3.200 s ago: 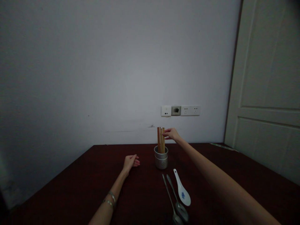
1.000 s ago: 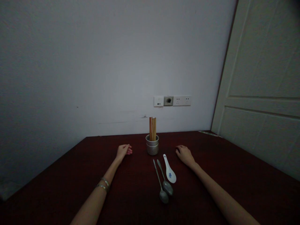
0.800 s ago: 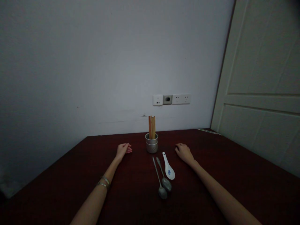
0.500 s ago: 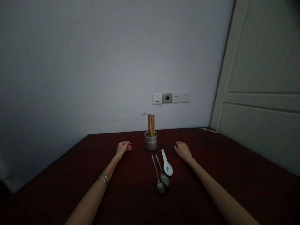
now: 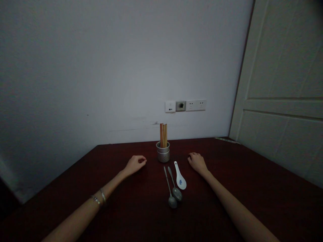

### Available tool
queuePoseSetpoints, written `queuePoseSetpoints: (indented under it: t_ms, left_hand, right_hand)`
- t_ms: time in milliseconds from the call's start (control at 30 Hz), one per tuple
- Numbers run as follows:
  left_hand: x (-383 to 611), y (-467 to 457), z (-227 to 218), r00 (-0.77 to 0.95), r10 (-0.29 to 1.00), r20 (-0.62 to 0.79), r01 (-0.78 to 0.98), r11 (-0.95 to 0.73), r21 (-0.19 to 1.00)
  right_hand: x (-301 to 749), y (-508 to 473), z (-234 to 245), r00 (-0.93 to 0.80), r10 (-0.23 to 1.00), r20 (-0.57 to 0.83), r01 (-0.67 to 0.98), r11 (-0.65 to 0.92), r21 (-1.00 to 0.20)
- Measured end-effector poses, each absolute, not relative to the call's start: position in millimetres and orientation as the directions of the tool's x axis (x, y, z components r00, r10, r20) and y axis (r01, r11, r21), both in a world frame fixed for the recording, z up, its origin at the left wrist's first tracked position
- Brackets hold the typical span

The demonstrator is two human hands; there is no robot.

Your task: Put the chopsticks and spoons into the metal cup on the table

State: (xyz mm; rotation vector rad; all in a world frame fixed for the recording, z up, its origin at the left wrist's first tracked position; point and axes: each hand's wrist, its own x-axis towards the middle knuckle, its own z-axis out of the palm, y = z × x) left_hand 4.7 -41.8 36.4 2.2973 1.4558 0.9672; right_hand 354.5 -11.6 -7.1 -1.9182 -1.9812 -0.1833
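My left hand (image 5: pixel 135 164) is above the dark red table, left of a metal utensil holder (image 5: pixel 163 156). Its fingers and thumb curve around a gap, with nothing seen between them. Several wooden chopsticks (image 5: pixel 163 136) stand upright in the holder. My right hand (image 5: pixel 198 162) rests palm down on the table, fingers a little bent, holding nothing. Nearest to it is a white soup spoon (image 5: pixel 181 180) with a blue mark in its bowl. Beside that lie two metal spoons, one long-handled (image 5: pixel 172 201) and one with a wider bowl (image 5: pixel 177 194), handles towards the holder.
The dark red table (image 5: pixel 141 215) meets a pale wall (image 5: pixel 131 67) at its back edge. A row of sockets and switch plates (image 5: pixel 195 105) is on the wall. To the right stands a white panelled door (image 5: pixel 285 67). A thin strip (image 5: pixel 227 140) lies at the back right edge.
My left hand has moved slightly right, towards the utensil holder, and its forearm has swung outward. My right hand and the spoons stay put. The view has shifted slightly.
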Motion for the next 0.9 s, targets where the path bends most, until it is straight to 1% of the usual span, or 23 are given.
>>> queuePoseSetpoints:
  t_ms: [67,133,200,300,433,633,900]
  left_hand:
    - [17,-58,46,0.418,0.823,0.384,0.719,-0.558,0.413]
    - [32,-75,53,0.579,0.734,0.356,0.678,-0.675,0.291]
    - [49,-92,58,0.699,0.642,0.315,0.618,-0.764,0.184]
    - [71,-112,59,0.806,0.541,0.24,0.545,-0.836,0.056]
    - [85,-124,55,0.858,0.476,0.195,0.499,-0.861,-0.095]
    - [89,-125,50,0.874,0.457,0.163,0.484,-0.848,-0.215]
    - [91,-121,46,0.908,0.384,0.165,0.417,-0.862,-0.29]
  right_hand:
    - [355,-10,-8,-0.004,0.935,0.354,0.985,0.065,-0.162]
    - [356,-9,-9,-0.004,0.935,0.354,0.985,0.065,-0.161]
    - [356,-9,-10,-0.005,0.934,0.358,0.985,0.067,-0.159]
    - [356,-9,-10,-0.007,0.933,0.361,0.984,0.07,-0.162]
    - [356,-11,-10,-0.011,0.93,0.367,0.983,0.077,-0.166]
    - [356,-9,-11,-0.008,0.934,0.356,0.982,0.074,-0.172]
    - [357,-10,-11,-0.01,0.929,0.371,0.984,0.076,-0.164]
